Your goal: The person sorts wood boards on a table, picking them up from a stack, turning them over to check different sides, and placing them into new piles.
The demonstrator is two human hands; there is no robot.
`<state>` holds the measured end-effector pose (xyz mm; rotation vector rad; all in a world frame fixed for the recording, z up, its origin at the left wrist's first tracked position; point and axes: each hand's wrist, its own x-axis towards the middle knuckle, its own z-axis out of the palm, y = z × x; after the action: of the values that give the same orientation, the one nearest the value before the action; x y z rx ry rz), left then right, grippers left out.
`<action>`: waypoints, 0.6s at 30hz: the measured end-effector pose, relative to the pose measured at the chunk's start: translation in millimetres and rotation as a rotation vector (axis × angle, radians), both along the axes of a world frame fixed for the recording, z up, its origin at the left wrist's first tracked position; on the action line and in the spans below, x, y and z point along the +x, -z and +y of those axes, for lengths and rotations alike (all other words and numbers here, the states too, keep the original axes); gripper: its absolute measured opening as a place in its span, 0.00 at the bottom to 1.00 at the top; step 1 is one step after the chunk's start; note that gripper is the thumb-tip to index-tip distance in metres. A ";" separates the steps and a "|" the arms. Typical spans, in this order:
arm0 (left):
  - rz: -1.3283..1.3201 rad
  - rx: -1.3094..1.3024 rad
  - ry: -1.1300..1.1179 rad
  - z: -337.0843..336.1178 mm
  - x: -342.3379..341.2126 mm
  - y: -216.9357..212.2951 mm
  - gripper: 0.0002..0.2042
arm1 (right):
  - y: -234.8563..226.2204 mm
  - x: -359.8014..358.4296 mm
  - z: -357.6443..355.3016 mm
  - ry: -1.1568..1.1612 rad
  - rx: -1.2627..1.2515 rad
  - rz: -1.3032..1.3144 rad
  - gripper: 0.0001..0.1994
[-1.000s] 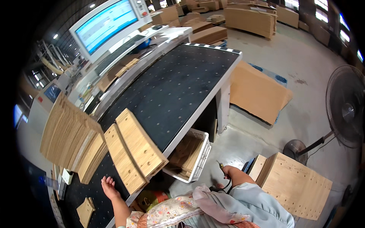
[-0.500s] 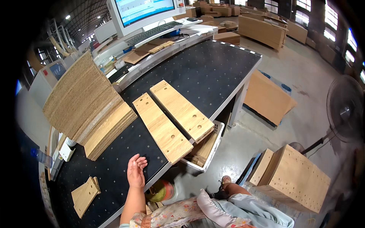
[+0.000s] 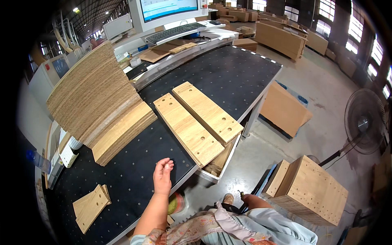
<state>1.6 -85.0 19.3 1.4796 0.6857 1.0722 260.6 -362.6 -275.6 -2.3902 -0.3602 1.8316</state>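
Observation:
My left hand [image 3: 163, 177] hovers over the black perforated tabletop [image 3: 122, 204], near its front edge. Its fingers are loosely bent, with nothing visible in them. Just beyond lie two stacks of wood-grain boards with drilled holes: a nearer board [image 3: 188, 130] and a farther board [image 3: 208, 112], side by side and reaching over the edge. My right hand [image 3: 246, 197] hangs low beside my body. It is small and dark in view, so its fingers and anything in them cannot be made out.
A tall stack of particleboard strips [image 3: 102, 106] stands left on the table, with small drilled boards [image 3: 92, 207] nearer. A white crate [image 3: 213, 178] holds wood pieces below the edge. Drilled panels [image 3: 316, 188] and a fan [image 3: 362, 121] stand right; a keyboard [image 3: 175, 33] sits behind.
The view has shifted, so table and boards sit a little differently in it. My left hand is still empty above the tabletop, fingers bent a bit more. The board stacks appear unmoved.

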 end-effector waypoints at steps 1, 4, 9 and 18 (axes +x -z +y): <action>0.011 0.007 -0.003 0.1 -0.8 -0.1 0.14 | 0.9 -5.6 4.9 -0.022 0.007 0.003 0.14; 0.014 0.005 -0.010 -1.6 -2.1 -1.0 0.13 | 4.9 -22.4 16.9 -0.103 0.022 0.019 0.14; -0.003 -0.020 0.009 -0.3 0.9 0.8 0.12 | 7.3 -31.4 25.5 -0.257 0.018 0.011 0.14; 0.003 -0.018 0.008 -1.2 1.7 -1.3 0.11 | 16.5 -29.7 33.9 -0.563 0.104 -0.063 0.12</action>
<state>3.3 -86.2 20.7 1.4682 0.6894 1.0552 230.9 -328.8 -292.1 -2.4409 -1.2078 1.8623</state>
